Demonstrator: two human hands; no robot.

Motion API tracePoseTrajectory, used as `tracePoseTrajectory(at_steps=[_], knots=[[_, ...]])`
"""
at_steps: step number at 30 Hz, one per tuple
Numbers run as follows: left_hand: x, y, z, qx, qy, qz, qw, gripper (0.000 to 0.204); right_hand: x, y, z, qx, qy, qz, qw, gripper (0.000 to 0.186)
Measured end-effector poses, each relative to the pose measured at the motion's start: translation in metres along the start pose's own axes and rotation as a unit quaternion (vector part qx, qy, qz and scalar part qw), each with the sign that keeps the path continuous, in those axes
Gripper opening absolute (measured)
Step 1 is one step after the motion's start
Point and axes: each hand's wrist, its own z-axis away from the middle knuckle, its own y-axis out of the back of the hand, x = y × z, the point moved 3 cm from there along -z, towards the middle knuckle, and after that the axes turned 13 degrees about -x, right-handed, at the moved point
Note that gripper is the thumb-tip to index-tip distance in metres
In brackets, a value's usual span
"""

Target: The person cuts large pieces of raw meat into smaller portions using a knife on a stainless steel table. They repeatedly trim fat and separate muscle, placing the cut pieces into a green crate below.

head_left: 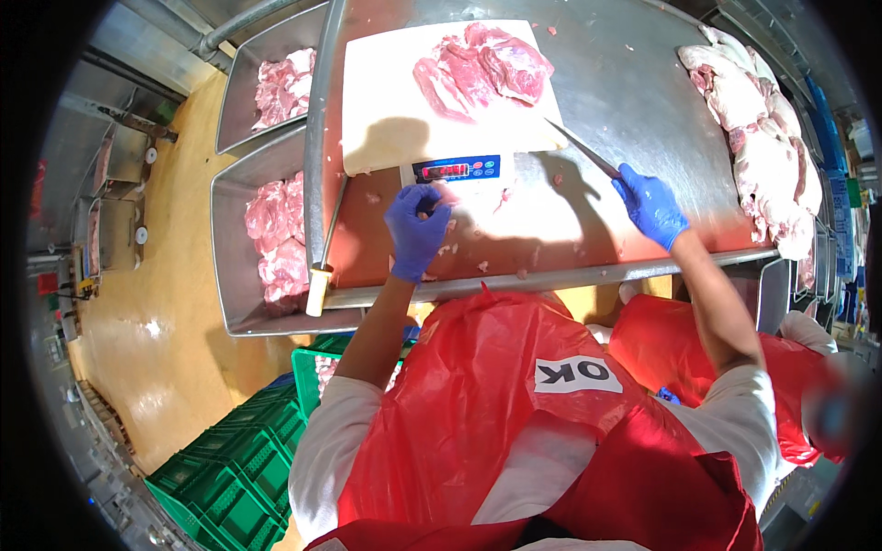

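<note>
My right hand (pixel 650 206), in a blue glove, is wrapped round the handle of a knife (pixel 588 151). Its blade points up and left, the tip by the right edge of a white cutting board (pixel 390 69). On the board lies a large cut of raw pink meat (pixel 482 72). My left hand (pixel 418 230), also gloved in blue, pinches a small scrap of meat (pixel 446 194) just below the scale's display. That scale (pixel 457 171), with a blue panel and red digits, juts out from beneath the board.
Metal bins (pixel 220 275) with pink meat stand along the table's left. A sharpening steel (pixel 318 292) hangs at the table's left edge. Pale carcass pieces (pixel 767 147) are piled at the right. Green crates (pixel 230 468) sit lower left. Another person in a red apron (pixel 657 335) is at my right.
</note>
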Motion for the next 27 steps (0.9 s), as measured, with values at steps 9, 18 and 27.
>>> tracePoseTrajectory(at_steps=[9, 18, 27], knots=[[-0.043, -0.033, 0.045, -0.245, 0.130, 0.653, 0.705, 0.034, -0.036, -0.107, 0.041, 0.049, -0.152, -0.450, 0.879, 0.024], [0.018, 0.083, -0.038, -0.251, 0.042, 0.319, 0.913, 0.024, -0.006, -0.123, 0.062, 0.089, -0.170, -0.443, 0.876, 0.025], [0.001, 0.200, -0.207, 0.009, 0.001, -0.023, 1.000, 0.020, -0.011, -0.062, -0.019, 0.172, -0.086, -0.491, 0.850, 0.030]])
